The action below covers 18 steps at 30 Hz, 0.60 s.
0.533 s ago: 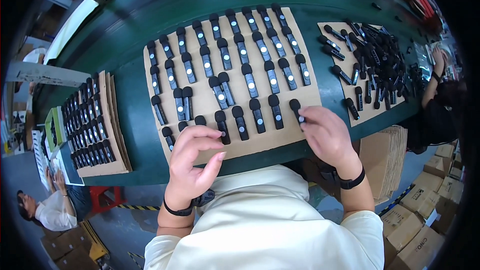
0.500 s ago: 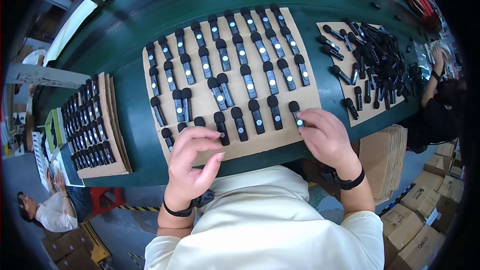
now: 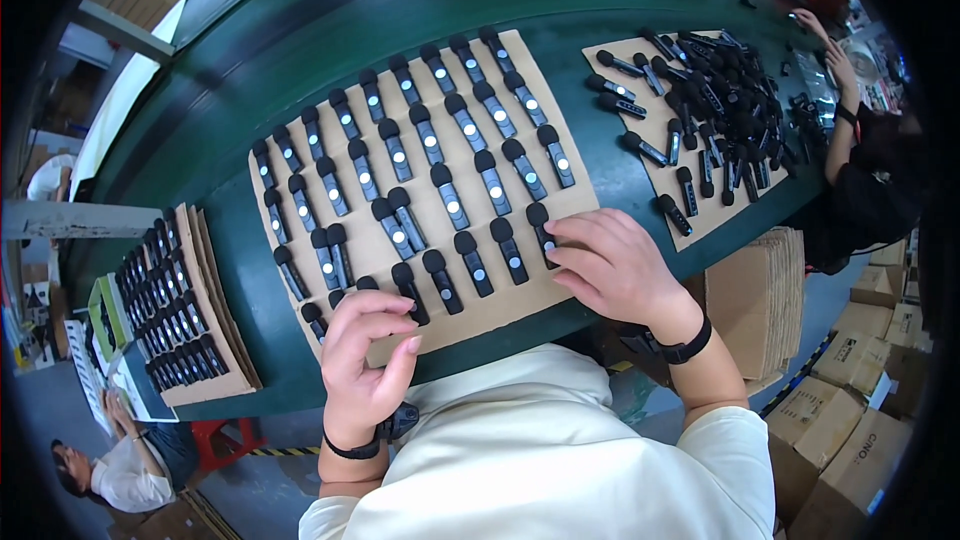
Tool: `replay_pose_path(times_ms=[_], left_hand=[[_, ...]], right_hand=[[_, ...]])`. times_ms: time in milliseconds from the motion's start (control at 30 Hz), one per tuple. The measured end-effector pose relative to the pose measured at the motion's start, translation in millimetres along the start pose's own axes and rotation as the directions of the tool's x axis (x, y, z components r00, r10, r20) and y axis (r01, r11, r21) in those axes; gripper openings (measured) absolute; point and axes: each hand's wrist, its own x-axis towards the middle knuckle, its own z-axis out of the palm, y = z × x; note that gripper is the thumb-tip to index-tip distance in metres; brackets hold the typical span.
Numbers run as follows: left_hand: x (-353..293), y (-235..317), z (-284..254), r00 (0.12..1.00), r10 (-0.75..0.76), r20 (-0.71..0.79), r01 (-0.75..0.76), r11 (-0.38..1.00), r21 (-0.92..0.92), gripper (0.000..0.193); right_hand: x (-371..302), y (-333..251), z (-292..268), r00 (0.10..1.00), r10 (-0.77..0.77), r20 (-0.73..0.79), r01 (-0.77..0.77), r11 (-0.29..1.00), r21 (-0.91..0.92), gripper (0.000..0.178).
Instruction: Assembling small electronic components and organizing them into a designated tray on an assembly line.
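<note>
My right hand (image 3: 615, 265) has its fingertips and thumb at the right side of a black microphone (image 3: 539, 225) with a foam head, at the near right end of the front row; its fingers partly cover the body. My left hand (image 3: 365, 355) hovers over the near edge of the cardboard sheet (image 3: 430, 342), thumb and forefinger apart, beside another microphone (image 3: 408, 285). Its fingers hide part of the front row. Several microphones lie in rows on this sheet, most with a round white spot on the body, such as this microphone (image 3: 448, 198).
On the right, a loose pile of microphones (image 3: 730, 90) covers a second cardboard sheet (image 3: 700, 225). Stacked sheets bearing rows of microphones (image 3: 165, 290) stand at left. Folded cardboard (image 3: 755, 300) and cartons (image 3: 850, 360) are by the table's right side. Co-workers sit at both ends.
The whole view has shifted, so the sheet and microphones appear further left and turned slightly. My right hand remains at the same end microphone; my left thumb and forefinger stay apart.
</note>
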Motion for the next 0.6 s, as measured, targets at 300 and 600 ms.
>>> replay_pose_path(times_ms=[300,600], left_hand=[[2,-1,2,1.0,-0.016,-0.004,0.016,1.0,0.009,0.015],[8,1,4,0.999,0.031,0.039,-0.031,0.999,-0.009,0.015]], right_hand=[[-43,44,-36,0.88,0.401,-0.256,-0.46,0.854,-0.244,0.025],[-69,38,-38,0.781,0.568,-0.26,-0.625,0.716,-0.311,0.024]])
